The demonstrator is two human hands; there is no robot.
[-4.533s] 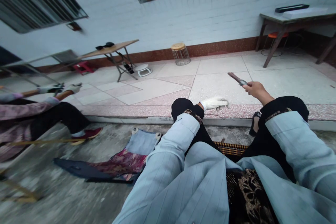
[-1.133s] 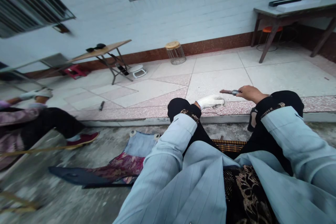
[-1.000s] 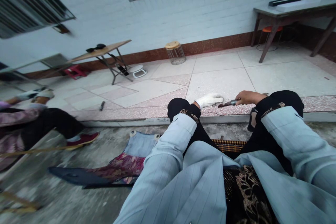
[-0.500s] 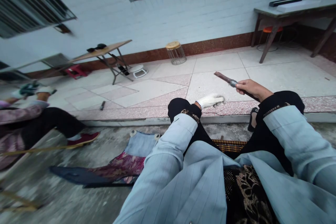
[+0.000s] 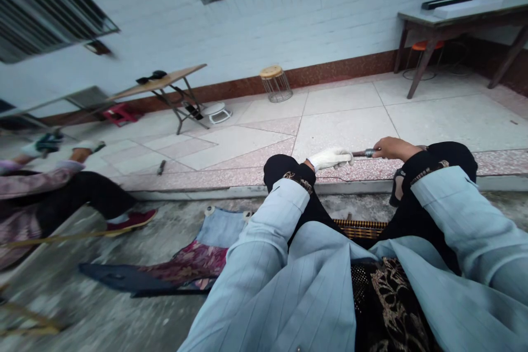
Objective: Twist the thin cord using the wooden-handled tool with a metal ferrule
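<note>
I see right hand (image 5: 391, 148) clamped round tool (image 5: 368, 152); left hand (image 5: 331, 159) by tool's tip, can't tell grip; poor aim could bruise left hand.

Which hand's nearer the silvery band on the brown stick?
Right. The bare right hand holds the brown stick beside the silvery band; the gloved left hand is farther, by the stick's tip, contact unclear.

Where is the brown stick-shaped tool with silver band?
Head view, right of centre: the tool is in the bare right hand, its tip beside the white-gloved left hand.
</note>
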